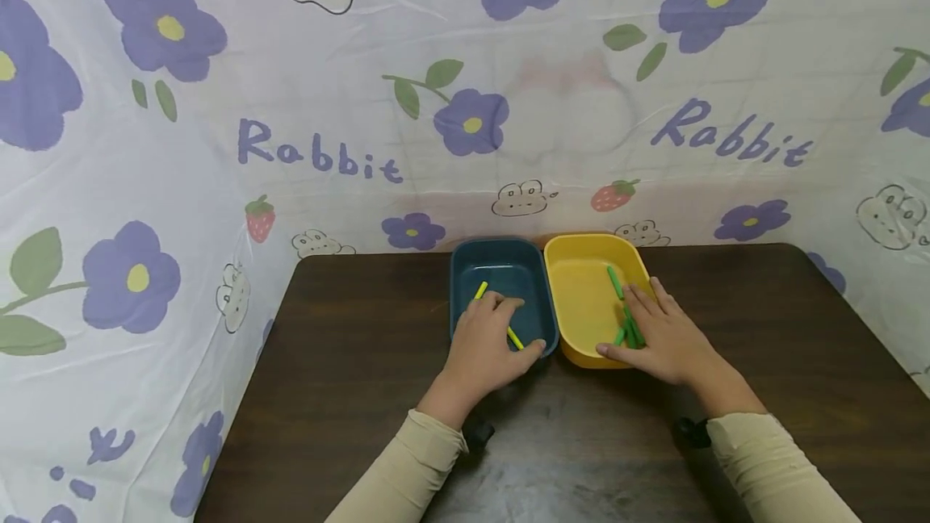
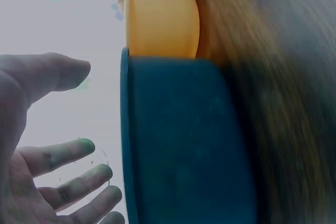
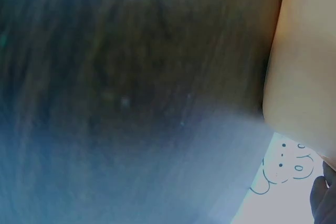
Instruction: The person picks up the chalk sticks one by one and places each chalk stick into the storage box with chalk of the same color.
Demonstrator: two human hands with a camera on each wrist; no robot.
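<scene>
My left hand (image 1: 488, 341) is over the dark blue bin (image 1: 461, 265), fingers and thumb spread apart. Two bright yellow sticks show around it: one yellow stick (image 1: 481, 290) beyond the knuckles, another yellow stick (image 1: 515, 338) between fingers and thumb. In the left wrist view the left hand (image 2: 52, 145) appears beside the blue bin's wall (image 2: 184, 140), with nothing in its grasp. Over the right side of the yellow bin (image 1: 577, 297) my right hand (image 1: 664, 337) lies with straight, spread fingers. Several green sticks (image 1: 615, 282) lean inside that bin, partly hidden beneath this hand.
Both bins stand side by side near the back edge of a dark wooden table (image 1: 363, 361). Behind them hangs a white cloth (image 1: 327, 87) printed with flowers and rabbits. The right wrist view holds mostly blurred tabletop (image 3: 147, 77) and the yellow bin's wall (image 3: 304, 61).
</scene>
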